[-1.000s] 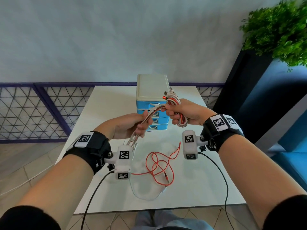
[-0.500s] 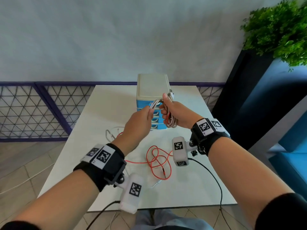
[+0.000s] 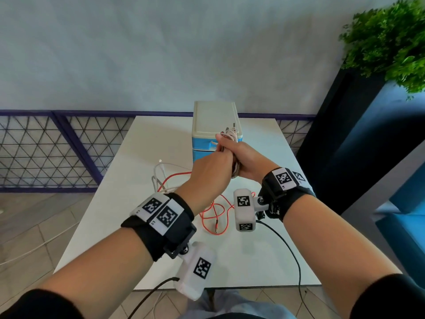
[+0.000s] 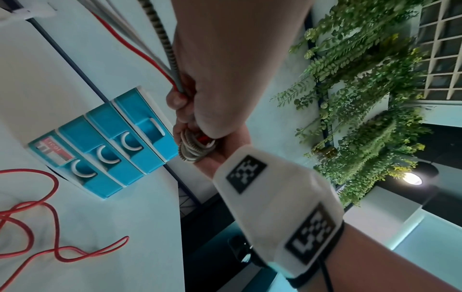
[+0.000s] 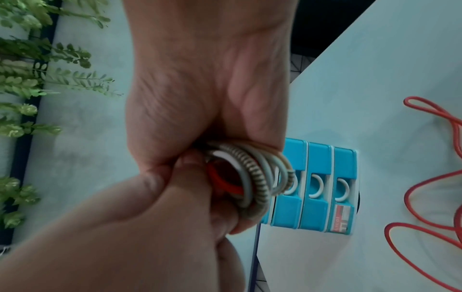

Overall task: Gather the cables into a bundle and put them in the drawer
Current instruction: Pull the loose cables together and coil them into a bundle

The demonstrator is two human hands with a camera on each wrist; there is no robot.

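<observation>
Gripping the cable bundle: both hands.

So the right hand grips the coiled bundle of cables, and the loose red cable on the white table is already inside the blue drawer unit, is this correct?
Not quite. The right hand does grip the coiled bundle of cables, but the loose red cable is not inside the blue drawer unit. The head view shows it lying on the white table, and the left wrist view shows the drawers closed.

Both hands hang just in front of the drawer unit, covering its fronts. Loose red cable sprawls over the tabletop below; its left side lies bare.
</observation>
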